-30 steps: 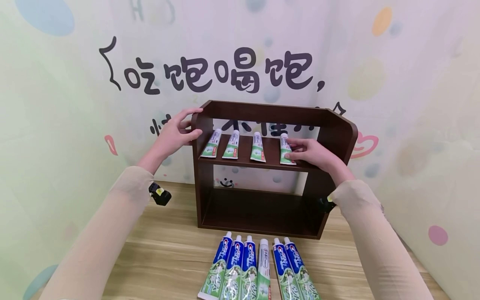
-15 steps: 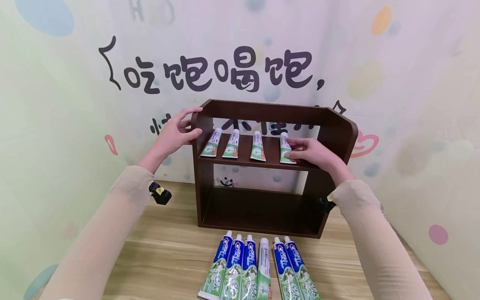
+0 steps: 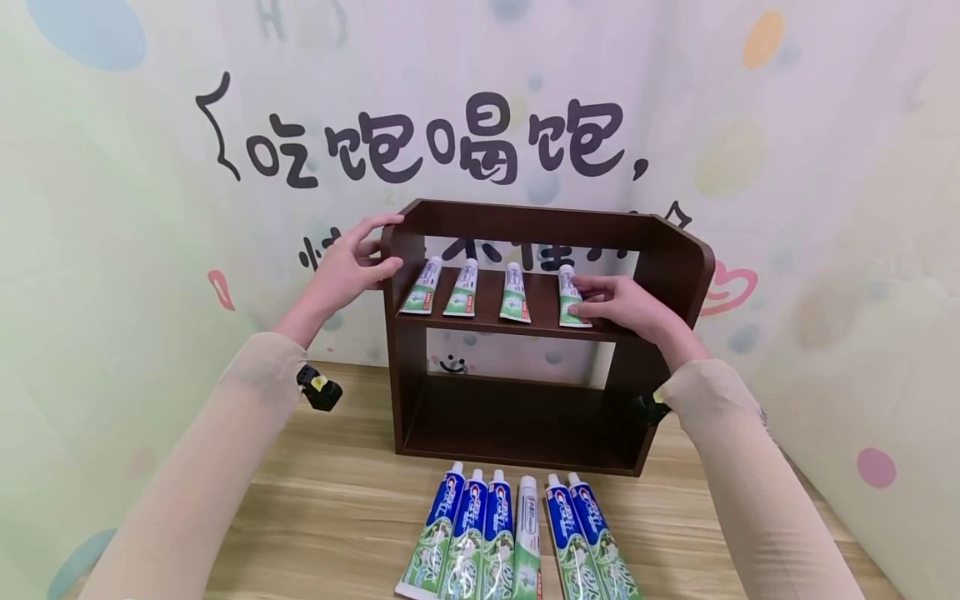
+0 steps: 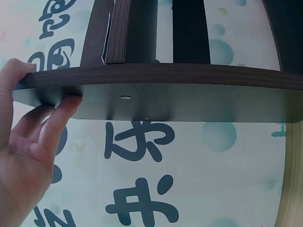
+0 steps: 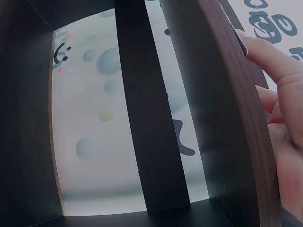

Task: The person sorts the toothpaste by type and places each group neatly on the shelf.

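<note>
A dark brown two-tier shelf rack (image 3: 525,221) stands on the table in the head view. My left hand (image 3: 341,271) grips the upper edge of its left side panel (image 4: 165,101); the left wrist view shows one fingertip over the edge and others against the outer face. On the upper tier, my right hand (image 3: 622,307) pinches a white-and-green toothpaste tube (image 3: 566,293) between thumb and fingers. That tube lies at the right, cap toward the back. Three similar tubes (image 3: 460,292) lie to its left. In the right wrist view, only the tube's end shows at the fingertips.
In front of the rack, several blue-and-green toothpaste tubes (image 3: 468,525) and one white-and-green tube (image 3: 528,533) lie on the wooden table (image 3: 315,500). The rack's lower tier (image 3: 517,421) is bare. Behind is a printed wall (image 3: 480,50).
</note>
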`<control>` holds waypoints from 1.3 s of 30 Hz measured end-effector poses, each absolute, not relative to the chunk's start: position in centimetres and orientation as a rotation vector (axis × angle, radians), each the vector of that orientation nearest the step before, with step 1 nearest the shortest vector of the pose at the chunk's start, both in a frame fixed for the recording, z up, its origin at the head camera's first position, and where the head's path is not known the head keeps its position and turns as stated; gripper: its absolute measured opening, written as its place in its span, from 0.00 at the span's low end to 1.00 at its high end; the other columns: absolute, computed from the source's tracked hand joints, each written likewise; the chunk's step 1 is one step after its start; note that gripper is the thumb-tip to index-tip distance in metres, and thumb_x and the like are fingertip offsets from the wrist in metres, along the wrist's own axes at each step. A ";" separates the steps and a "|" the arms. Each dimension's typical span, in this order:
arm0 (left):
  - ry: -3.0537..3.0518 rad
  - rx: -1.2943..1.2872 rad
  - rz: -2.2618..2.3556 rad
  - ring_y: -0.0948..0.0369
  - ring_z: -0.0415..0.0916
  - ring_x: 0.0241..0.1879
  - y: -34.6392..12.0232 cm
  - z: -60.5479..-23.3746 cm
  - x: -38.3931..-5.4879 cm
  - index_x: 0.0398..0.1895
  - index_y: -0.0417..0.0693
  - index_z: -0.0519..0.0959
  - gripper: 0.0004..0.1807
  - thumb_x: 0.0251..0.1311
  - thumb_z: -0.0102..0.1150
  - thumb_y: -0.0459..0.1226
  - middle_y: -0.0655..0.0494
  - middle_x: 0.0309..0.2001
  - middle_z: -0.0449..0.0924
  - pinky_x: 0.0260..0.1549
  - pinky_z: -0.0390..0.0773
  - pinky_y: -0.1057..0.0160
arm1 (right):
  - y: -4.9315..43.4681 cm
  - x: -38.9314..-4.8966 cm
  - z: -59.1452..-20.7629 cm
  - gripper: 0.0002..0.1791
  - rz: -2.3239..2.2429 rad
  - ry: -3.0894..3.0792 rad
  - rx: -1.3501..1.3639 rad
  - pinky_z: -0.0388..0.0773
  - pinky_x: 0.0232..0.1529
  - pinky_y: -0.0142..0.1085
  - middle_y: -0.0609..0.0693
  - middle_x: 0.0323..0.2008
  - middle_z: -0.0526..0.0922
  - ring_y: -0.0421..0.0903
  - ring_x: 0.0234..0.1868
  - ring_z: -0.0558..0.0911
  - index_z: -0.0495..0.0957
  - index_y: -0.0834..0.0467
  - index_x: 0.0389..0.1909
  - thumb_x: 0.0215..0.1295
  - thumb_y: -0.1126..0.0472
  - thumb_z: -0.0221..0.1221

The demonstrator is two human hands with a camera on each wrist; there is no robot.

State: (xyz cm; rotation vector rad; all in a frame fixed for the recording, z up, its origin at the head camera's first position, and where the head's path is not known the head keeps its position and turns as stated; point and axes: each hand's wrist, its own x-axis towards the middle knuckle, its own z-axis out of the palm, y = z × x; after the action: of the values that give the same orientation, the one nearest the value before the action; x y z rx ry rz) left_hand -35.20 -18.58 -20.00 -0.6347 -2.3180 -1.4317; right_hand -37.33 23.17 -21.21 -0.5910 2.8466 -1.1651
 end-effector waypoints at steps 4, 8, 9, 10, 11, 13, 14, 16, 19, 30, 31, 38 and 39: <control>-2.316 -0.637 -1.435 0.47 0.82 0.52 -18.5 -20.0 -35.2 0.70 0.67 0.66 0.32 0.65 0.61 0.36 0.45 0.65 0.73 0.41 0.86 0.59 | 23.3 -37.4 -21.3 0.39 -1.165 2.847 -0.586 0.68 0.62 0.45 0.59 0.71 0.67 0.53 0.63 0.70 0.62 0.49 0.74 0.64 0.48 0.63; -2.319 -0.635 -1.437 0.47 0.81 0.53 -18.5 -20.0 -35.1 0.70 0.68 0.65 0.32 0.65 0.61 0.37 0.46 0.66 0.72 0.43 0.86 0.56 | 23.2 -37.3 -21.3 0.39 -1.157 2.862 -0.581 0.69 0.60 0.42 0.58 0.71 0.68 0.53 0.62 0.71 0.62 0.50 0.74 0.64 0.48 0.63; -2.319 -0.635 -1.438 0.47 0.81 0.53 -18.5 -20.0 -35.1 0.70 0.68 0.65 0.32 0.64 0.61 0.38 0.46 0.67 0.72 0.43 0.86 0.56 | 23.2 -37.2 -21.3 0.39 -1.153 2.868 -0.581 0.70 0.59 0.41 0.58 0.70 0.69 0.53 0.61 0.71 0.62 0.50 0.74 0.64 0.47 0.64; -2.319 -0.635 -1.436 0.47 0.81 0.53 -18.4 -19.9 -35.1 0.71 0.67 0.65 0.32 0.64 0.62 0.38 0.46 0.67 0.72 0.43 0.86 0.56 | 23.2 -37.1 -21.3 0.39 -1.153 2.873 -0.581 0.70 0.58 0.41 0.58 0.70 0.69 0.53 0.61 0.71 0.63 0.49 0.74 0.64 0.47 0.64; -2.320 -0.635 -1.433 0.47 0.81 0.54 -18.4 -19.9 -35.1 0.71 0.67 0.65 0.32 0.64 0.62 0.38 0.46 0.67 0.72 0.43 0.86 0.56 | 23.1 -37.1 -21.3 0.39 -1.153 2.876 -0.583 0.70 0.58 0.40 0.57 0.70 0.70 0.52 0.60 0.72 0.63 0.49 0.74 0.64 0.47 0.64; -2.319 -0.634 -1.427 0.47 0.81 0.53 -18.4 -19.9 -35.2 0.71 0.66 0.65 0.32 0.65 0.62 0.39 0.46 0.67 0.72 0.43 0.86 0.56 | 23.2 -37.1 -21.3 0.39 -1.159 2.881 -0.586 0.71 0.56 0.38 0.57 0.69 0.71 0.52 0.59 0.72 0.64 0.48 0.73 0.63 0.46 0.64; -2.318 -0.634 -1.426 0.47 0.81 0.53 -18.5 -19.9 -35.2 0.71 0.66 0.65 0.32 0.65 0.62 0.39 0.46 0.67 0.72 0.43 0.86 0.57 | 23.1 -37.1 -21.4 0.39 -1.161 2.882 -0.585 0.71 0.55 0.37 0.57 0.68 0.71 0.51 0.59 0.72 0.64 0.48 0.73 0.63 0.46 0.64; -2.317 -0.634 -1.424 0.47 0.81 0.53 -18.5 -20.0 -35.2 0.71 0.65 0.65 0.32 0.65 0.61 0.38 0.46 0.67 0.72 0.42 0.86 0.58 | 23.2 -37.2 -21.4 0.38 -1.167 2.880 -0.586 0.71 0.54 0.35 0.57 0.68 0.72 0.51 0.59 0.73 0.64 0.48 0.73 0.63 0.46 0.64; -2.309 -0.637 -1.437 0.47 0.81 0.54 -18.5 -20.0 -35.3 0.71 0.64 0.65 0.32 0.65 0.61 0.37 0.45 0.67 0.72 0.40 0.86 0.60 | 23.2 -37.4 -21.5 0.38 -1.170 2.871 -0.597 0.71 0.54 0.34 0.58 0.68 0.71 0.52 0.59 0.73 0.63 0.49 0.73 0.63 0.47 0.64; -2.303 -0.638 -1.448 0.47 0.81 0.54 -18.5 -20.2 -35.3 0.71 0.64 0.66 0.32 0.64 0.61 0.36 0.47 0.67 0.71 0.40 0.86 0.60 | 23.2 -37.7 -21.7 0.38 -1.201 2.851 -0.569 0.69 0.59 0.40 0.58 0.70 0.69 0.53 0.63 0.72 0.62 0.50 0.74 0.65 0.48 0.63; -2.304 -0.637 -1.446 0.47 0.81 0.54 -18.5 -20.2 -35.4 0.71 0.64 0.66 0.32 0.64 0.61 0.36 0.47 0.67 0.71 0.41 0.86 0.60 | 23.2 -37.7 -21.7 0.38 -1.202 2.852 -0.563 0.69 0.60 0.41 0.58 0.70 0.69 0.53 0.63 0.72 0.62 0.50 0.74 0.65 0.48 0.63; -2.308 -0.631 -1.440 0.47 0.81 0.54 -18.5 -20.2 -35.3 0.70 0.67 0.66 0.32 0.65 0.61 0.36 0.47 0.67 0.72 0.41 0.86 0.60 | 23.2 -37.6 -21.6 0.38 -1.227 2.856 -0.532 0.68 0.59 0.41 0.59 0.69 0.70 0.53 0.63 0.71 0.62 0.49 0.74 0.65 0.47 0.62; -2.307 -0.630 -1.441 0.47 0.81 0.54 -18.5 -20.2 -35.3 0.70 0.67 0.66 0.32 0.65 0.61 0.36 0.47 0.66 0.72 0.41 0.86 0.60 | 23.2 -37.6 -21.6 0.38 -1.233 2.856 -0.534 0.68 0.59 0.41 0.59 0.69 0.70 0.53 0.63 0.71 0.62 0.49 0.74 0.65 0.47 0.62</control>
State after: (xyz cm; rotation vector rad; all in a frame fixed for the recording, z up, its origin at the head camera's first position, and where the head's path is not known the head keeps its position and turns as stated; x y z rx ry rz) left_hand -35.27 -18.49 -20.16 -0.6298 -2.3068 -1.4408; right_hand -37.61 23.16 -21.59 -0.5345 2.8562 -1.2328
